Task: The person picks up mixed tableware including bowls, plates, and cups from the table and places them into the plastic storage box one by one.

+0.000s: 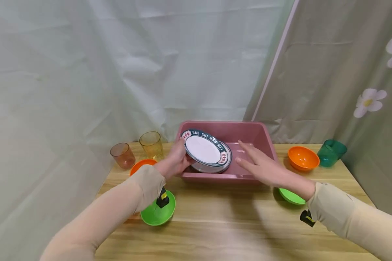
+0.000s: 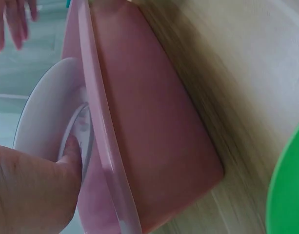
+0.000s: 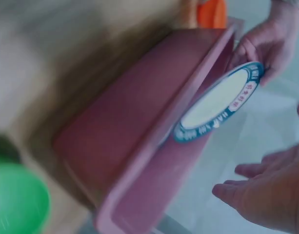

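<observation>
Worn on both arms: cream left sleeve (image 1: 104,217) and cream right sleeve (image 1: 372,224), each with a loose, creased cuff (image 1: 151,185). Beneath each wrist, a small black module (image 1: 162,203) bearing a yellow marking (image 1: 164,196). Fingers (image 1: 249,152) bare.

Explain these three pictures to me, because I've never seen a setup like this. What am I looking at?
There's no machine here, just a person whose left grip and right grip are bare hands. The wide picture comes from a camera worn on the head; the two close, tilted ones come from the left and right wrists. A pink tub stands on the wooden table. The left grip holds a patterned plate, tilted over a second plate in the tub. The right grip reaches over the tub, holding nothing. On the left are a reddish cup, a yellow cup, an orange bowl and a green bowl; on the right, a second orange bowl, a teal cup and a partly hidden green bowl.
</observation>
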`<action>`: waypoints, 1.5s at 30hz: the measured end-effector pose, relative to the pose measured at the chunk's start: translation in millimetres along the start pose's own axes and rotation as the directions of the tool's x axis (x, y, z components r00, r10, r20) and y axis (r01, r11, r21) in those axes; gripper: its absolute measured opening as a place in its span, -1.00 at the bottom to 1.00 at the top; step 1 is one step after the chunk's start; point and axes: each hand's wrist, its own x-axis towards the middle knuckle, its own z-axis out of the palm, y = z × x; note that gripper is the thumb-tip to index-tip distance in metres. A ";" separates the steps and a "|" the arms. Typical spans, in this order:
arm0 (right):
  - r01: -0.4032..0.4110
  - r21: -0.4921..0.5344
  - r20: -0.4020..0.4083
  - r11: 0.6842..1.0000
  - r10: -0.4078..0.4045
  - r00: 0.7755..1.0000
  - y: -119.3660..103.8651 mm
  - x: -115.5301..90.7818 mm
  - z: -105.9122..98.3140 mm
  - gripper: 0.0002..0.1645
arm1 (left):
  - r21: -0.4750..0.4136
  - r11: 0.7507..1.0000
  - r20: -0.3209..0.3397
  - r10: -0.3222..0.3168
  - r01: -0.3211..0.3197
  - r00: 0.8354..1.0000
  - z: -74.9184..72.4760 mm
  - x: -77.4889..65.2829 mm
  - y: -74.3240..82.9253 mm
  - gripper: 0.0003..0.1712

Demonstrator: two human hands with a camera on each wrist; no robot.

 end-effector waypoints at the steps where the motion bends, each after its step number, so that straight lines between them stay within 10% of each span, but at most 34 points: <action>1: 0.044 -0.093 0.006 0.995 -0.043 0.999 0.3 -1.2 -0.1 -0.06 | 0.004 1.000 -0.001 -0.009 0.009 1.000 1.3 3.1 -0.5 -0.42; 6: 0.183 -0.423 0.094 0.887 -0.158 0.983 3.3 -7.8 0.0 0.00 | 0.007 0.999 -0.015 -0.038 0.038 0.999 4.7 19.9 -3.0 -0.40; 13: 0.272 -0.549 0.181 0.791 -0.205 0.962 7.4 -14.7 0.1 0.01 | 0.067 0.994 -0.007 -0.085 0.086 0.996 9.9 33.5 -4.2 -0.37; 30: 0.272 -0.551 0.176 0.789 -0.209 0.962 10.0 -20.6 4.2 -0.05 | 0.068 0.993 0.037 -0.102 0.100 0.994 10.1 39.9 -16.1 -0.36; 45: 0.286 -0.545 0.172 0.788 -0.228 0.958 15.6 -19.8 7.5 -0.08 | 0.063 0.968 -0.011 -0.242 0.242 0.970 3.3 30.0 -13.6 -0.30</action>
